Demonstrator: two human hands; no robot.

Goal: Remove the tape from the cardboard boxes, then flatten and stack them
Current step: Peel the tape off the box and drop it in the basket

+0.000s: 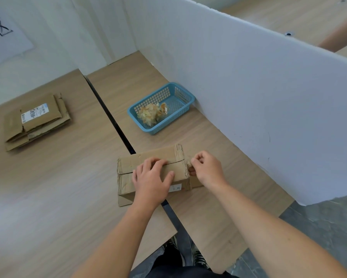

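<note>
Box (128, 164) of brown cardboard, its top flaps closed along a centre seam, stands on the table (198, 141) under the person's hands, straddling the dark gap (112, 117) between two tabletops. The left hand (151, 177) lies flat on the box top, fingers spread and slightly bent, pressing down without gripping. The right hand (206, 167) is just past the box's right end, its thumb and fingertips pinched together on a small crumpled bit of tape (188, 163) that touches the box's upper right edge. Beyond the pinching hand, near it, sits a blue basket (190, 97) against a white partition (248, 97); a wad (152, 114) of crumpled pale tape lies in the basket's near end. Well to the left of the pressing hand and farther back, a stack (36, 121) of flattened boxes lies on the other tabletop, the top one bearing a white label. Beyond the stack a printed sheet (2, 35) is fixed to the wall. Over the partition's far right, another person's arm (339, 37) shows.
</note>
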